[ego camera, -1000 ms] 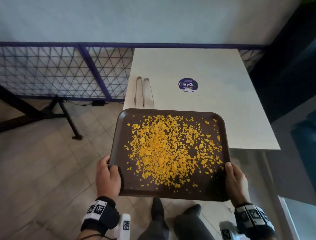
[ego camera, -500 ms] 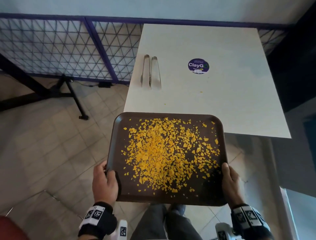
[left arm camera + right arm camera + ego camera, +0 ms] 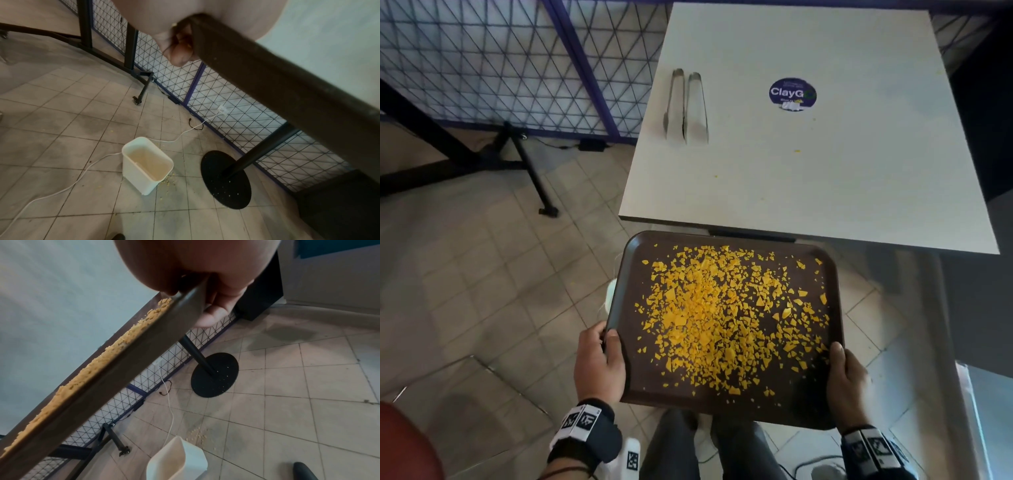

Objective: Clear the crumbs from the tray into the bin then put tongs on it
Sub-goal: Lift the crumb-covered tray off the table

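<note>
A dark brown tray (image 3: 815, 407) covered with yellow crumbs (image 3: 709, 315) hangs level in the air, off the table's near edge. My left hand (image 3: 599, 366) grips its left rim and my right hand (image 3: 847, 387) grips its right rim, thumbs on top. The tray's underside (image 3: 287, 84) and edge (image 3: 123, 360) fill the wrist views. Metal tongs (image 3: 686, 106) lie on the white table (image 3: 825, 178) at its far left. A white bin (image 3: 147, 165) stands on the floor under the tray's left side, its rim (image 3: 610, 294) peeking out in the head view.
A round ClayGo sticker (image 3: 792, 93) is on the table. The table's black pedestal base (image 3: 226, 180) stands right of the bin. White cables (image 3: 61, 190), spilled crumbs (image 3: 197, 434), a purple mesh fence (image 3: 500, 68) and a black stand leg (image 3: 530, 171) are on the tiled floor.
The tray has come back off the table toward me and now hangs over the floor. Both hands keep their grip on its rims.
</note>
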A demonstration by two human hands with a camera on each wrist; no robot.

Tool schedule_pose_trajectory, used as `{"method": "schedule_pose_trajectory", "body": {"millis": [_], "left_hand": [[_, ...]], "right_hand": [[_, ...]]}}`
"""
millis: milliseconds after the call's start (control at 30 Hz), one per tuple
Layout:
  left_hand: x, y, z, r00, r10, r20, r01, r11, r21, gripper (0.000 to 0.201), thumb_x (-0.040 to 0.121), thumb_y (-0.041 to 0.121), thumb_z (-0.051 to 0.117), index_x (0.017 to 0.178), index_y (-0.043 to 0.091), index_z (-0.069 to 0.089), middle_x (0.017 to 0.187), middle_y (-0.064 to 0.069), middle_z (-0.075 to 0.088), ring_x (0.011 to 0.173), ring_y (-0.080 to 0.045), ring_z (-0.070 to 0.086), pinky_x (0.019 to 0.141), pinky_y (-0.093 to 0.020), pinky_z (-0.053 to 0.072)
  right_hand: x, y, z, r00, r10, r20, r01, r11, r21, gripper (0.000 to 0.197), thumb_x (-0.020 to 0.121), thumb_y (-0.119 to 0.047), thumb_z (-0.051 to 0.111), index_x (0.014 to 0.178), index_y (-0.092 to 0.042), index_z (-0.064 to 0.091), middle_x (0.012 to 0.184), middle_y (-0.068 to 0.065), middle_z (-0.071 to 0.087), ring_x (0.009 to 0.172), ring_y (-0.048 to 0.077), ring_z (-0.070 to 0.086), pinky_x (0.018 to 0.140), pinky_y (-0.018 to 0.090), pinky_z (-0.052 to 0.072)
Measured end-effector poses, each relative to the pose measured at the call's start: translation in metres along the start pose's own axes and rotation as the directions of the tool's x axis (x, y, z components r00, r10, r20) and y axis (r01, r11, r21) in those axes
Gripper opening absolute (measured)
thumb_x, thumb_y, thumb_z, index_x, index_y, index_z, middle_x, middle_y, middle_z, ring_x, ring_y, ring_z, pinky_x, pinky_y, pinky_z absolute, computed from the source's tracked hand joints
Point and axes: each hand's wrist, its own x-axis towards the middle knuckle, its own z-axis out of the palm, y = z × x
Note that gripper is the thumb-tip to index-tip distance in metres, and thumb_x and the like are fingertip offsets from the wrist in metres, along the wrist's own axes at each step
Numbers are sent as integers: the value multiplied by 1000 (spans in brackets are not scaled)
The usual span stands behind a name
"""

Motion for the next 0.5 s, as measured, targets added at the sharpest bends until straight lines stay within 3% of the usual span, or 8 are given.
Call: {"method": "schedule_pose_trajectory", "body": {"millis": [100,233,433,500], "left_hand": [[8,-26,18,1000,-7,22,7,1000,8,25,100,21,50,120,7,59,115,-8,59,100,-26,59,87,-35,45],[26,-67,49,1000,-12,24,12,1000,13,24,100,19,52,120,7,59,114,-7,60,99,-23,57,87,-33,42],[68,-131,110,999,34,-22,-33,999,30,23,100,15,52,119,4,59,113,-9,58,94,-15,50,86,-29,38],[84,-151,132,998,42,-45,-41,999,24,24,100,16,52,120,3,59,113,-9,59,94,-14,49,86,-27,38]], "right_hand": [[1,18,20,1000,11,-17,-10,1000,3,36,103,-36,38,87,-13,60,77,12,62,72,29,60,61,32,43],[12,42,60,999,29,-25,-28,999,40,37,104,-28,38,87,-1,57,72,13,56,65,24,53,55,27,34],[59,87,142,1000,8,-15,-8,999,46,39,104,-30,37,83,-2,56,72,14,55,64,27,52,54,27,33],[79,102,169,1000,-21,-21,21,1000,6,40,104,-35,36,85,-7,58,74,12,58,66,25,55,56,29,38]]}}
